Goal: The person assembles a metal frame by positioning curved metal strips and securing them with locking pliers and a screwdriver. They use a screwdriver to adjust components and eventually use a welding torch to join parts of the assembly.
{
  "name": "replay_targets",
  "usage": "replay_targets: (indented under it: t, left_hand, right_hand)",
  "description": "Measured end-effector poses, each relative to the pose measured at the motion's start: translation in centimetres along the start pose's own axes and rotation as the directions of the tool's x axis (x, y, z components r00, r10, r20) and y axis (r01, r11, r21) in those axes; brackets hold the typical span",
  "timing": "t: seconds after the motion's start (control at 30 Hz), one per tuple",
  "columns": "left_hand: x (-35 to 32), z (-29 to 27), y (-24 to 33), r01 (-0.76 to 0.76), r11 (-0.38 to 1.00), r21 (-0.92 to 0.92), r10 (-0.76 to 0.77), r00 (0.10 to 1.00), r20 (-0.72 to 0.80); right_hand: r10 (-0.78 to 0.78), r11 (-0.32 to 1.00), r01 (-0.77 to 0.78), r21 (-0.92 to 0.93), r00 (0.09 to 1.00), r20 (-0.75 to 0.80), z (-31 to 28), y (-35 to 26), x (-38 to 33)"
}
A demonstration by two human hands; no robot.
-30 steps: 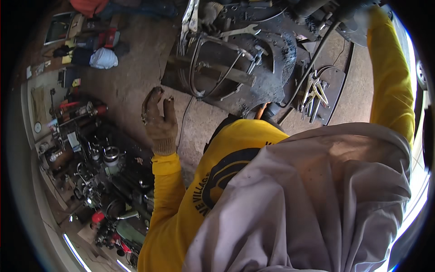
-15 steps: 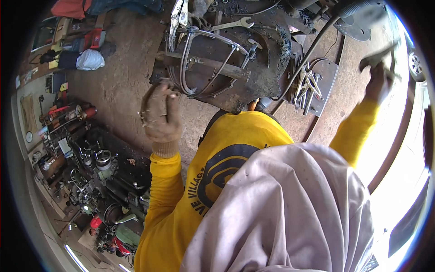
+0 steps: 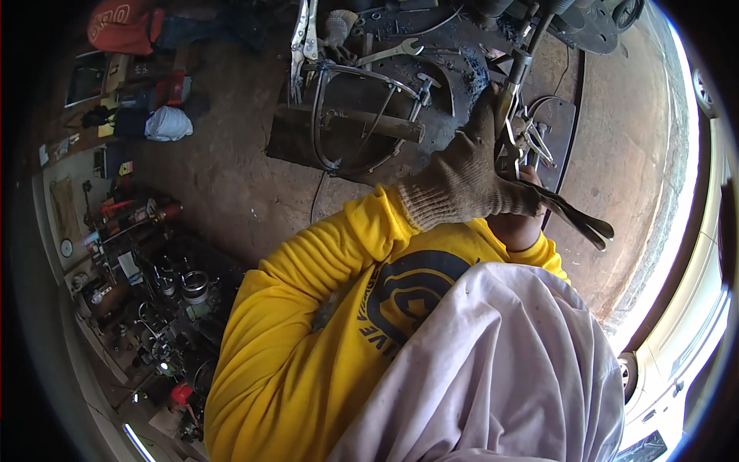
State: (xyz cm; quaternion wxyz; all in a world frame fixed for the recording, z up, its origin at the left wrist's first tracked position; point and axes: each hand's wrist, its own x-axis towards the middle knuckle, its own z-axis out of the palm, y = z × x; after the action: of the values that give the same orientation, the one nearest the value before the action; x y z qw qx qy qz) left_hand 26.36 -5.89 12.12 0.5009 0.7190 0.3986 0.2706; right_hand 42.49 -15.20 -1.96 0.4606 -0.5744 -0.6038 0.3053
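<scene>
My left hand (image 3: 466, 173), in a brown knitted glove, reaches across my body to the right and is closed around long-handled metal pliers (image 3: 573, 218), which look like locking pliers. Below it, my bare right hand (image 3: 517, 229) is closed on the same pliers, partly hidden by the glove and the handles. Just above, a grey cable or hose (image 3: 536, 42) runs down to a metal end beside the gloved fingers. Left of my hands, a bent metal rod frame (image 3: 315, 123) stands on the dark steel worktop (image 3: 296, 146), with a pipe (image 3: 377, 123) lying across inside it.
An open-end wrench (image 3: 394, 51), other locking pliers (image 3: 303, 35) and a loose glove (image 3: 339, 31) are at the far side of the worktop. More clamps lie on a plate (image 3: 564, 127) to the right. Machinery (image 3: 196, 289) stands at left, a pale car (image 3: 677, 339) at right.
My right hand has come in from the far right, bringing the dark tool. My left hand has moved from beside the frame across to meet it, and both now grip the pliers.
</scene>
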Motion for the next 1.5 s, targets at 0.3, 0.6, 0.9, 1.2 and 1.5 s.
replay_targets:
  t: [0.3, 0.6, 0.9, 1.2, 1.5]
  left_hand:
    - [-1.1, -5.5, -1.3, -0.095, 0.982, 0.160, 0.113, 0.988, -0.105]
    - [6.1, -16.8, -5.5, -0.592, 0.547, 0.592, 0.589, 0.774, 0.231]
    - [11.6, -18.4, -3.9, -0.645, 0.032, 0.763, 0.319, 0.730, 0.604]
    - [12.8, -17.7, -3.9, -0.358, 0.539, 0.763, 0.110, 0.928, 0.357]
    - [12.6, -17.9, -3.2, -0.067, 0.778, 0.625, -0.185, 0.926, 0.329]
  right_hand:
    - [-0.396, 0.916, 0.395, 0.076, 0.852, 0.344, -0.8, -10.4, 9.2]
    - [-0.465, 0.792, 0.317, 0.522, 0.867, 0.181, 4.8, -12.2, 23.8]
    - [-0.211, 0.686, 0.104, 0.720, 0.976, 0.060, 6.9, -13.0, 27.9]
    - [-0.068, 0.661, -0.019, 0.750, 0.994, 0.085, 7.1, -11.3, 28.9]
    - [-0.027, 0.513, -0.124, 0.850, 0.987, 0.160, 9.3, -8.4, 28.7]
